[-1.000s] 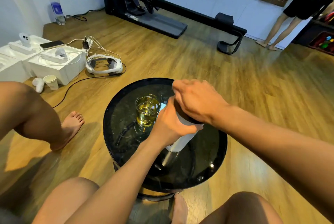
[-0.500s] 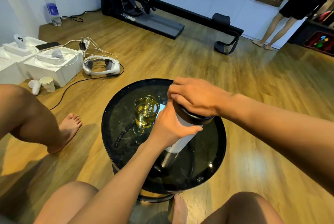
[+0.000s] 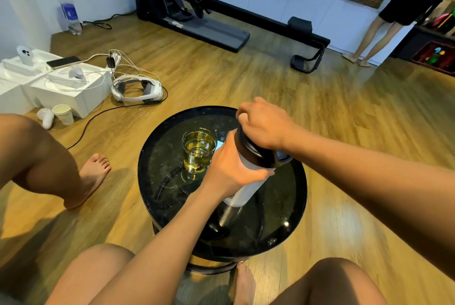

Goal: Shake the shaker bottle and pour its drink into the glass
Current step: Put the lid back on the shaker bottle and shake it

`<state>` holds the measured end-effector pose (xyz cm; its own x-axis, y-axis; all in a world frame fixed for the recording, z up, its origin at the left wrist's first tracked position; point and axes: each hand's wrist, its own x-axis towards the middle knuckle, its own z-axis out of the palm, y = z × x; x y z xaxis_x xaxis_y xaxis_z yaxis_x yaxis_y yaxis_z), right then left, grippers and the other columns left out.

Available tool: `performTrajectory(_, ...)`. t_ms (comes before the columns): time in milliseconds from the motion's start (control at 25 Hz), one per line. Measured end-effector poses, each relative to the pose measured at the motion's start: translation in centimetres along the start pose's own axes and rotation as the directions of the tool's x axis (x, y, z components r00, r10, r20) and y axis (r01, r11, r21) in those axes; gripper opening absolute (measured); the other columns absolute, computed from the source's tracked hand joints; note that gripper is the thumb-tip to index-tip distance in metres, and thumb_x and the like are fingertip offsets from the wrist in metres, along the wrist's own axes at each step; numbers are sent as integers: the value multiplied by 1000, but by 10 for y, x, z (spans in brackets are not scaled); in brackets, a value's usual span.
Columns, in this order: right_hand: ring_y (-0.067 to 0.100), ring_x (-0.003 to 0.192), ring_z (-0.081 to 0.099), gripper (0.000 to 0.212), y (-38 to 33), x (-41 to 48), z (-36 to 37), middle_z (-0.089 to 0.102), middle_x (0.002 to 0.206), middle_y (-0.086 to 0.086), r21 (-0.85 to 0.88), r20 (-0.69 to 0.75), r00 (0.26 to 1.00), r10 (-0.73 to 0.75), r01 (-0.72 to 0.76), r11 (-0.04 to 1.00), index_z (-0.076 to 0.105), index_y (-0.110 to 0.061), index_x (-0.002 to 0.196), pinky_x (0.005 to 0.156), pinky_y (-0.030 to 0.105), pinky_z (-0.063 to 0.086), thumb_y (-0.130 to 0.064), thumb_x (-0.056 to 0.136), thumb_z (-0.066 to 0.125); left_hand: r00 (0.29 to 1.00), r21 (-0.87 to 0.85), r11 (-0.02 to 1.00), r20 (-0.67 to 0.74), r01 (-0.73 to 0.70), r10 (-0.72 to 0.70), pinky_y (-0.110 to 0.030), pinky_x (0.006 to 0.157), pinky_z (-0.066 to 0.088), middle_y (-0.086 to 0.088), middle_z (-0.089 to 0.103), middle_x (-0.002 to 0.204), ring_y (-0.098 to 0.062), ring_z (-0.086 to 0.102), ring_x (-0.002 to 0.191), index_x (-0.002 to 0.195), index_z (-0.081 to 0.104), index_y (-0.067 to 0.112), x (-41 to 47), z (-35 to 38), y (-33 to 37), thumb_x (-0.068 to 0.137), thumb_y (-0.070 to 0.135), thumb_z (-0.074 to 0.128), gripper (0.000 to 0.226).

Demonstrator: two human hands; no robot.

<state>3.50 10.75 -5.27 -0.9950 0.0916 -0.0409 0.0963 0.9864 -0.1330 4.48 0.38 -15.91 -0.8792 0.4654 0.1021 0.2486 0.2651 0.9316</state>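
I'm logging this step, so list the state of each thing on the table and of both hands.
Shaker bottle: tilted, base on the table, black lid on.
Glass: upright, partly filled with yellow drink.
Left hand: wrapped around the bottle's body.
Right hand: gripping the lid from above.
Round black table: glossy, reflecting.

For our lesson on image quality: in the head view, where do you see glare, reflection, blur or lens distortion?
Head view: the black glass table mirrors the shaker bottle and shows a bright glint near its right edge; daylight sheen washes the wooden floor at right; the knees at the bottom corners look soft; the wide lens bends the room edges and stretches the right hand forearm.
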Motion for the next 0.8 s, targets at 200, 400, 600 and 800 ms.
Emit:
performTrajectory(200,22,115,43,40,21,-33,-2,55,120,-4,-99,-89,927,-364,355,929,63,-33,113,82,38,45,-46,88,35,999,21,999,7,-46,46,-30,88,53,5,61,122,-14,59,113,137,39,17,-2,-1,3,55,51,86,100)
performTrajectory(400,26,104,42,49,3,-16,6,54,108,0,-10,-114,993,-41,40,999,63,-25,110,85,43,43,-56,87,34,1000,3,1000,5,-20,20,-7,69,45,18,58,105,-2,59,99,129,40,22,0,-4,3,57,44,91,90)
performTrajectory(600,28,115,46,59,30,-31,3,57,120,4,-133,-86,943,-322,310,941,58,-25,126,101,38,36,-60,88,31,1000,21,999,2,-29,29,-23,79,47,4,62,118,-15,59,110,133,40,19,0,0,3,59,44,90,93)
performTrajectory(800,30,105,47,64,11,-22,1,57,113,7,-150,-106,977,-187,170,974,57,-29,123,92,43,38,-69,86,24,1000,2,1000,-21,-17,17,-7,71,44,17,58,105,-2,59,97,121,42,27,1,-2,2,57,43,92,83)
